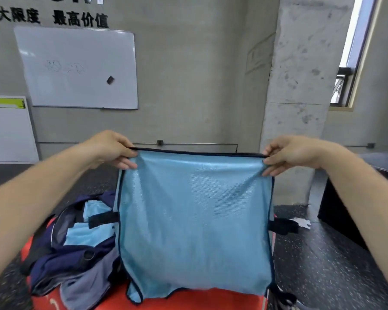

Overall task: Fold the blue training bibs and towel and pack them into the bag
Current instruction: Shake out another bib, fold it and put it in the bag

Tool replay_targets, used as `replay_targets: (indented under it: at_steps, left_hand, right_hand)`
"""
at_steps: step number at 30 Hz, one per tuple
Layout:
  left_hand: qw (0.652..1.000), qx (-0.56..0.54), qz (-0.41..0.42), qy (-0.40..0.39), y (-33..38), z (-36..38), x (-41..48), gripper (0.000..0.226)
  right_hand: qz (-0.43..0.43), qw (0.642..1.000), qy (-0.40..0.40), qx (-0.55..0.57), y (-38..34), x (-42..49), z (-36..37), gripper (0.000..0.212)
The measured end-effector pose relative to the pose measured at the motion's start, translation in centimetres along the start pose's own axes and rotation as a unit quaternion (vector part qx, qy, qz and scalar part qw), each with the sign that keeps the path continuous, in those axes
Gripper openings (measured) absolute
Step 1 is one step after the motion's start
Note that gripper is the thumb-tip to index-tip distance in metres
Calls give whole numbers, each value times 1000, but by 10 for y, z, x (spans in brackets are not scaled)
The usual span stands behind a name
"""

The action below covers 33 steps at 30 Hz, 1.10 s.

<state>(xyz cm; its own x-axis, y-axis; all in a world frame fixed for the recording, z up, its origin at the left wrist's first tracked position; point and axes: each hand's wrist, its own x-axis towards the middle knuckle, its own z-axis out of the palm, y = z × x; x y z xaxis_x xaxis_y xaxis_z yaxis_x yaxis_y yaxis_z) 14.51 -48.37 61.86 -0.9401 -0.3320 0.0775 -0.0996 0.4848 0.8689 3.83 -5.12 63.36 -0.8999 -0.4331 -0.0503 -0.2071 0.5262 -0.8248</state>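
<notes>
Concrete wall, whiteboard [78, 68] behind | left hand [112, 148], right hand [289, 153] pinch blue mesh bib [195, 220] top corners, hanging over red surface [188, 298] | more bibs [87, 231] left.

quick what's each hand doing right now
Left hand: pinching the top left corner of the blue bib.
Right hand: pinching the bib's top right corner.

Both hands, left [112, 148] and right [287, 153], pinch a blue bib [195, 220] above a red surface [188, 300].

Light-blue mesh bib [195, 224], dark-trimmed; orange-red bag [188, 300].
</notes>
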Motion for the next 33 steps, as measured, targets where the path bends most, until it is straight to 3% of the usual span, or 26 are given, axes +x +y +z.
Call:
replay_targets:
  at_steps: [4,8,14,24,33]
  left_hand:
    - [997,-35,17,65,-4,26,72,15]
    - [982,-34,91,160,24,35,121,8]
    - [958,-62,177,218,65,23,149,10]
    - [961,-100,179,184,-13,73,104,14]
    - [990,-61,60,109,-189,173,1,17]
  right_hand:
    - [-4,990,129,-63,14,71,10,18]
    - [-66,947,296,-106,-5,115,4,17]
    - [-181,901,382,-96,-36,133,-22,11]
    - [-127,921,362,-68,37,100,21,8]
    - [0,959,279,-44,226,33,157,14]
